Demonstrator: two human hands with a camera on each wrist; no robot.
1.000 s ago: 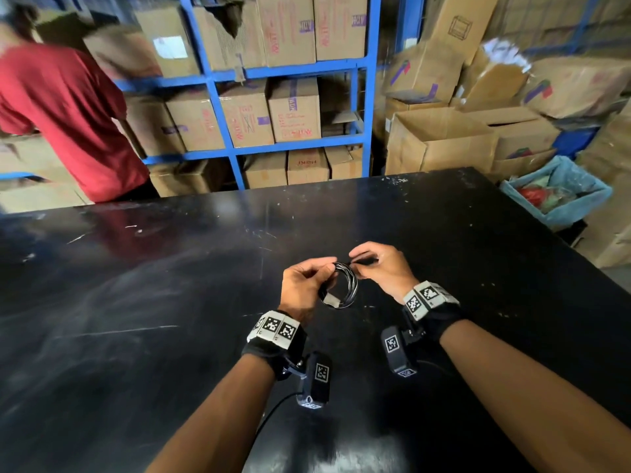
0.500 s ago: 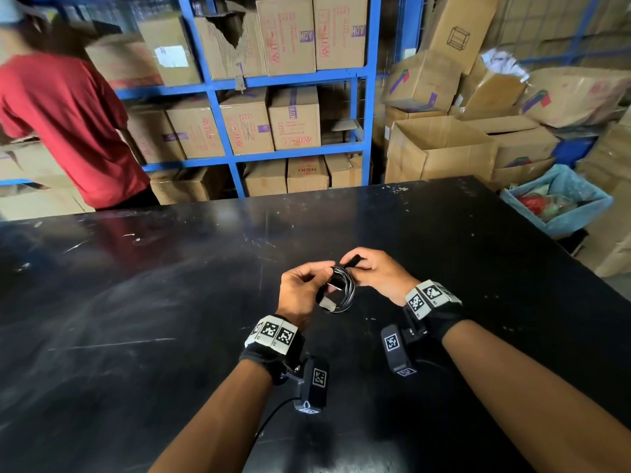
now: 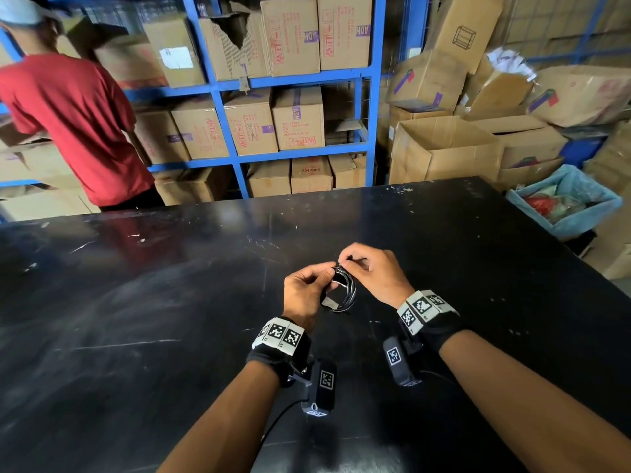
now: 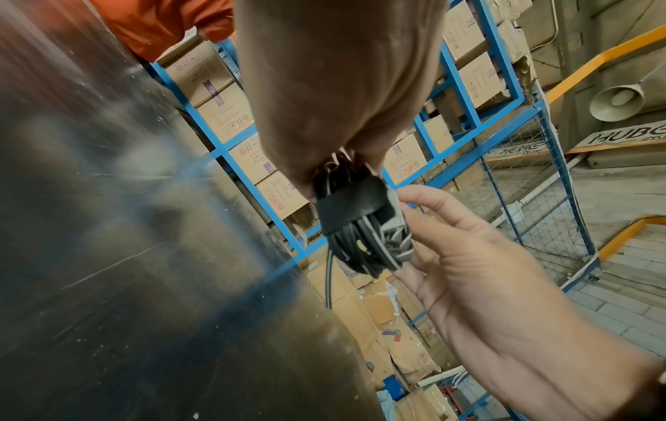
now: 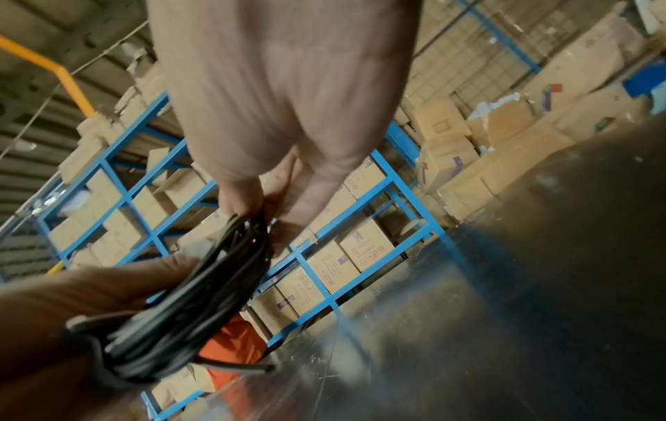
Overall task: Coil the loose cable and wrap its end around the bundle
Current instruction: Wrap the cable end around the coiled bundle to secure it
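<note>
A small coil of black cable [image 3: 345,291] hangs between my two hands just above the black table [image 3: 170,302]. My left hand [image 3: 307,291] grips the coil's left side with curled fingers. My right hand [image 3: 370,271] pinches the coil's top. In the left wrist view a black strap [image 4: 351,203] wraps the cable bundle [image 4: 364,250] below my left fingers, and one short cable end [image 4: 328,287] hangs down. In the right wrist view the cable loops [image 5: 202,287] run from my right fingertips down to the left hand [image 5: 54,322].
A person in a red shirt [image 3: 71,124] stands at the far left behind the table. Blue shelving [image 3: 222,124] with cardboard boxes fills the back. Open boxes [image 3: 444,148] and a blue-lined bin [image 3: 563,203] sit at the right, past the table's edge.
My right hand has shifted left and closer over the coil's top, drawing the strap end in against the bundle. The left hand keeps its hold. The head view has tilted slightly.
</note>
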